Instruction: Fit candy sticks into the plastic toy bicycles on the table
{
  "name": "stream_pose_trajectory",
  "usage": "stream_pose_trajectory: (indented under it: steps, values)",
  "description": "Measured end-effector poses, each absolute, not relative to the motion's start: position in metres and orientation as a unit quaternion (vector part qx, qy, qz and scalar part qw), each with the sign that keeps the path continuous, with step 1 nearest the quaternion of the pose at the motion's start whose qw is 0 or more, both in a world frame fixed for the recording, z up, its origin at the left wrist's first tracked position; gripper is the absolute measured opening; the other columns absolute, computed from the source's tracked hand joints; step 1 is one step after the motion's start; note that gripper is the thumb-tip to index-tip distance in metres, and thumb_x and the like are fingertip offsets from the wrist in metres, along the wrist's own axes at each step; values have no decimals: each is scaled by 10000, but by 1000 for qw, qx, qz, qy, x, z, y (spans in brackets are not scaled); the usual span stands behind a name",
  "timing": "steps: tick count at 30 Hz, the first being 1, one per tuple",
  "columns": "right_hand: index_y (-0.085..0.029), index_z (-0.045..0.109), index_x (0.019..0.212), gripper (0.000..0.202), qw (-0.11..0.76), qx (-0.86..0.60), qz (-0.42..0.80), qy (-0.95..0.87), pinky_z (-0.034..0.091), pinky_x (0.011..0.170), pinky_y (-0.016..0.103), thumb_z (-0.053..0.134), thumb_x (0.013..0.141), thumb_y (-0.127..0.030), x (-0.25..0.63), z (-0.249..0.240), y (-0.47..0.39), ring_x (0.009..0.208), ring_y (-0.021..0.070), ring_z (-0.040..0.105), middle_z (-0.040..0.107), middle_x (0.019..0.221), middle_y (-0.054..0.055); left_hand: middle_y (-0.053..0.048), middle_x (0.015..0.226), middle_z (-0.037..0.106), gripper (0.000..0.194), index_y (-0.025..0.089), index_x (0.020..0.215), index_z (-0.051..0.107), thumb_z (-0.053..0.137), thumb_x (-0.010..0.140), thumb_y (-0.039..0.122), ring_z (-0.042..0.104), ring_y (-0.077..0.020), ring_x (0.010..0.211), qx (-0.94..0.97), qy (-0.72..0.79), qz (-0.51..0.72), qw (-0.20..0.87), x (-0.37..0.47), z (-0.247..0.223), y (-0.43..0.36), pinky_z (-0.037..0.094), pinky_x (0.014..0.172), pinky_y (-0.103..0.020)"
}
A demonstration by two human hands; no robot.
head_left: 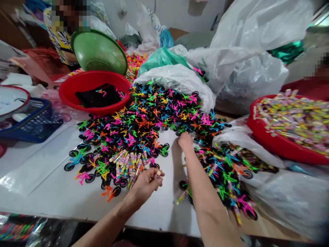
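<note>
My left hand (pixel 147 180) is closed around a small candy tube (pixel 158 174), whose pale end shows between thumb and fingers. Beside that hand, a bunch of wrapped candy tubes (pixel 130 163) lies on toy bicycles. My right hand (pixel 185 141) reaches to the near edge of a large pile of toy bicycles (pixel 144 120) with black wheels and pink, green, blue, orange and yellow frames. Its fingers are hidden behind the back of the hand. Right of my right forearm lies a smaller heap of toy bicycles (pixel 228 176) mixed with candy tubes.
A red basin (pixel 69 97) stands at the left, a green basin (pixel 100 51) tilted behind it. At the far left is a blue basket (pixel 38 127). A red tub (pixel 259 130) of candy tubes and white plastic bags (pixel 282 195) stand right. Two people are partly visible.
</note>
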State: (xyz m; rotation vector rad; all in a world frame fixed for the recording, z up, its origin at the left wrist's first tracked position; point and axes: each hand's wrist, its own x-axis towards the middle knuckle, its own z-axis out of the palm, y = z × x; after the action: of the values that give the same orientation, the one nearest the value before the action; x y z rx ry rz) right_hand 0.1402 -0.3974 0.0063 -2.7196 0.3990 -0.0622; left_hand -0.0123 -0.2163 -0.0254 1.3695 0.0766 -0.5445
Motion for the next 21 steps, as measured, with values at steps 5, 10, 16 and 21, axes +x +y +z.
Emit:
stream_pose_trajectory:
  steps: [5, 10, 16, 21]
  values:
    - [-93, 509, 1136, 408, 266, -960, 37, 79, 421, 786, 307, 568, 738, -157, 93, 1, -382, 903, 222, 587, 604, 997, 135, 73, 565, 417, 490, 123, 1017, 532, 667, 669, 440, 350, -61, 475, 610, 117, -144, 770, 12, -24, -196, 274, 451, -193]
    - [-241, 509, 1172, 522, 460, -876, 126, -70, 428, 647, 245, 636, 666, -206, 25, 19, -361, 685, 124, 550, 619, 833, -18, 57, 587, 427, 335, 125, 815, 543, 673, 672, 399, 374, -66, 520, 609, 34, -151, 778, 28, -19, -202, 291, 486, -193]
    - [-164, 576, 689, 215, 636, -754, 159, 38, 350, 513, 226, 645, 673, -367, 11, -10, -361, 513, 100, 442, 515, 540, -43, 28, 672, 496, 350, 120, 872, 572, 690, 663, 375, 442, -91, 604, 639, 13, -160, 752, 18, -16, -199, 354, 569, -211]
    - [-177, 556, 662, 222, 614, -789, -10, 36, 295, 484, 204, 622, 719, -381, 7, 10, -368, 517, 87, 389, 450, 535, -59, -16, 800, 555, 395, 143, 1103, 567, 536, 818, 415, 440, -92, 639, 653, -32, -183, 734, 5, -16, -192, 342, 576, -209]
